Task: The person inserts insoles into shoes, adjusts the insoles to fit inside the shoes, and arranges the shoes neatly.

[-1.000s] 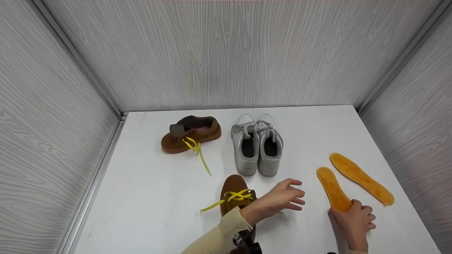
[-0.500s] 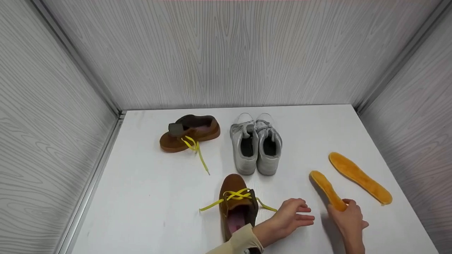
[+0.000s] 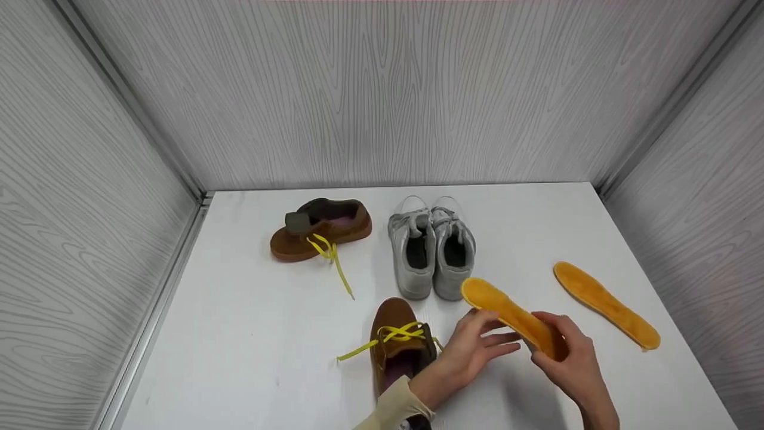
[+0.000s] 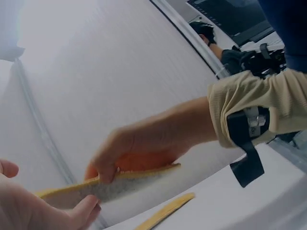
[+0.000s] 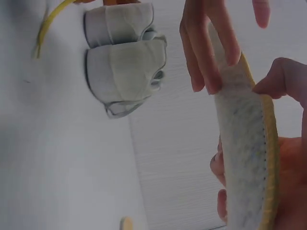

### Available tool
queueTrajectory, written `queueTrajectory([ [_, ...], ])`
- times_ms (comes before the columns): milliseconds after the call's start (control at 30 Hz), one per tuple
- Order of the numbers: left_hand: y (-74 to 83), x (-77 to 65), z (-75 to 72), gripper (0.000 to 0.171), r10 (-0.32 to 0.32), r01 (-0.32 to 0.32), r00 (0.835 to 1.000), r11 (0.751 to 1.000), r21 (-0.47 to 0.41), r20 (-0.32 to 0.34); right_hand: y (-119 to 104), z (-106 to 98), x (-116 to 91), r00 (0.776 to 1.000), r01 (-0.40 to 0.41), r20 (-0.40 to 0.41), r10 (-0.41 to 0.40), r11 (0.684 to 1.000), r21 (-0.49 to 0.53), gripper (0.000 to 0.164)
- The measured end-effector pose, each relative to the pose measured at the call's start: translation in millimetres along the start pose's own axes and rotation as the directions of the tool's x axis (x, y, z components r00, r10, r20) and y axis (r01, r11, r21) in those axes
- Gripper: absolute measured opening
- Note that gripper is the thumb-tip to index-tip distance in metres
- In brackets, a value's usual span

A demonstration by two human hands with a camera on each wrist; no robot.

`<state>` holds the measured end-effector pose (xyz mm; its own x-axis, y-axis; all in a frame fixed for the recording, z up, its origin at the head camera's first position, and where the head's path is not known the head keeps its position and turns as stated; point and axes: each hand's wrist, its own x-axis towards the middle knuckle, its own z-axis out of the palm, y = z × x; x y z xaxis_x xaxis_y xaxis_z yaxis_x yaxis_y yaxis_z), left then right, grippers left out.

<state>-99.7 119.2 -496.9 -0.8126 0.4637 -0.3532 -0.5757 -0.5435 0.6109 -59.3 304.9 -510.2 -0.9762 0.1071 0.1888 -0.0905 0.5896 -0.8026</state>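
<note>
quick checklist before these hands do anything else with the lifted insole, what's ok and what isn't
1. Right hand gripping lifted insole: ok, near one end.
2. Insole's orange face up: ok, though tilted.
3. Left hand holding it firmly: cannot tell, fingers lie at its underside.
4. Nearer brown shoe upright: ok.
5. That shoe's opening fully visible: not ok, the sleeve and forearm hide part.
6. Second insole apart from both hands: ok.

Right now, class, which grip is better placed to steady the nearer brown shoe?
Probably the left grip: it is closer to that brown shoe, while the right grip holds a yellow insole.
</note>
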Motion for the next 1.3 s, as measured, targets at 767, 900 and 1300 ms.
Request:
queueTrajectory([
  [767,11.2,-41.8,-28.3,0.042,0.361,-0.424,0.894,0.875,-0.235,-0.267,-54.9,44.4,-2.8,0.936,0.107,-0.351,-0.033,0.975,0.194,0.053],
  [900,8.7,-44.8,-29.9,0.041,0.401,-0.471,0.867,0.853,-0.225,-0.296,-62.3,55.9,-1.8,0.935,-0.125,-0.226,0.275,0.849,0.514,0.046],
  [1300,-1.7,-55.9,-31.9,0.042,0.423,-0.466,0.868,0.875,-0.132,-0.261,-70.5,74.0,9.2,0.889,-0.38,0.161,0.428,0.497,0.78,0.032],
])
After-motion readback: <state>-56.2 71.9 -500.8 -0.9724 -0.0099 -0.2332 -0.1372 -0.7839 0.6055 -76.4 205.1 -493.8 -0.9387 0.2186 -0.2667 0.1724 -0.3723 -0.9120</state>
